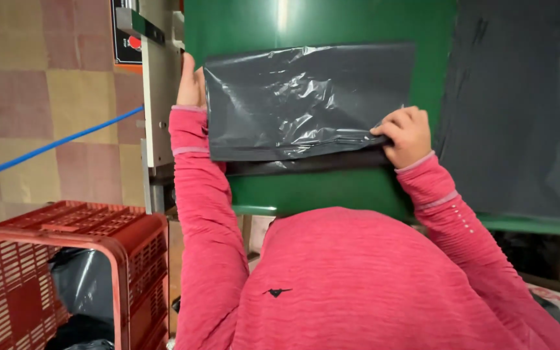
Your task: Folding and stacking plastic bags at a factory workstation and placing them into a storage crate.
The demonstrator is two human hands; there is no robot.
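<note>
1. Green and glossy, the table top (332, 191) carries the work; a stack of dark grey sheets (526, 110) lies on its right part.
2. Grey plastic bag (306, 100) lies flat near the table's front edge, crinkled in the middle, its near edge folded into a dark strip.
3. Red slatted crate (66, 259) stands on the floor to the left, with dark plastic inside.
4. Right hand (406, 135) has its fingers curled shut, pinching the bag's near right corner at the fold.
5. Left hand (191, 87) rests at the bag's left edge; its fingers are hidden, so I cannot tell their grip.
6. To do this well, I judge: pull both sides evenly so the fold stays straight and the wrinkles flatten.
</note>
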